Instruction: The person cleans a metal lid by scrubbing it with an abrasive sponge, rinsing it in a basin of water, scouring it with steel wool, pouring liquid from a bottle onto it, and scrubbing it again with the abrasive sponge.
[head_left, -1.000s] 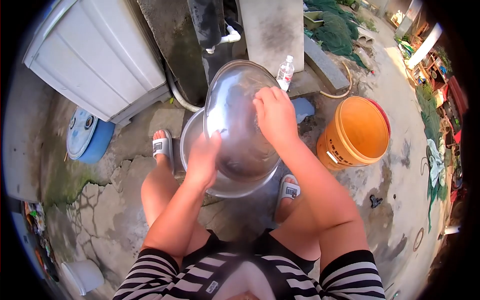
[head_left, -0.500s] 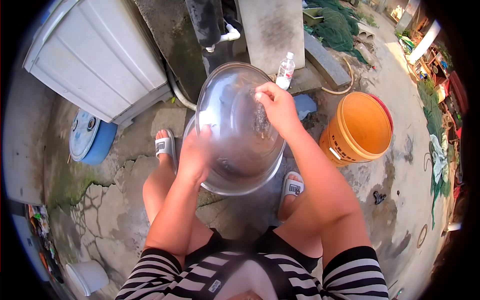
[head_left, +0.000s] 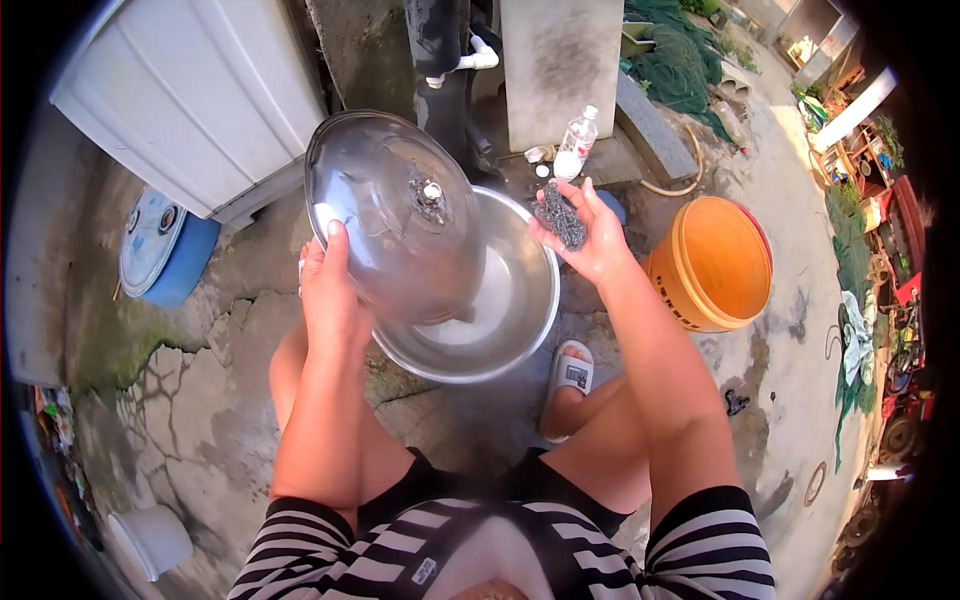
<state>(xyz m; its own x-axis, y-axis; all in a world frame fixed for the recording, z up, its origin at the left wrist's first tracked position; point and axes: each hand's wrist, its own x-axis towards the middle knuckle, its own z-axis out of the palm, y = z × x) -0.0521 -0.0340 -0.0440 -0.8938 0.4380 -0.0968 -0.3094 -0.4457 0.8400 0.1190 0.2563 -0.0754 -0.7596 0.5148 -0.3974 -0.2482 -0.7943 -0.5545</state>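
Observation:
My left hand (head_left: pixel 330 285) grips the near left rim of a domed metal pot lid (head_left: pixel 385 215), thumb on top. The lid is tilted, with a dark, rough patch and a small pale piece at its centre. Beneath it stands a wide silver metal basin (head_left: pixel 515 285), partly covered by the lid. To the right of the lid, my right hand (head_left: pixel 600 240) is turned palm up, with a grey steel wool scourer (head_left: pixel 562 217) in its fingers. The scourer is apart from the lid.
A clear plastic bottle (head_left: pixel 577 140) of white contents stands beyond my right hand. At right is an orange bucket (head_left: pixel 712 265). A blue drum (head_left: pixel 170 245) and a large white container (head_left: pixel 200 100) are at left. A white pipe (head_left: pixel 470 60) lies ahead.
The lid has shifted left and turned, uncovering more of the basin. My right hand has come off the lid and turned over, showing the scourer. The view has shifted slightly.

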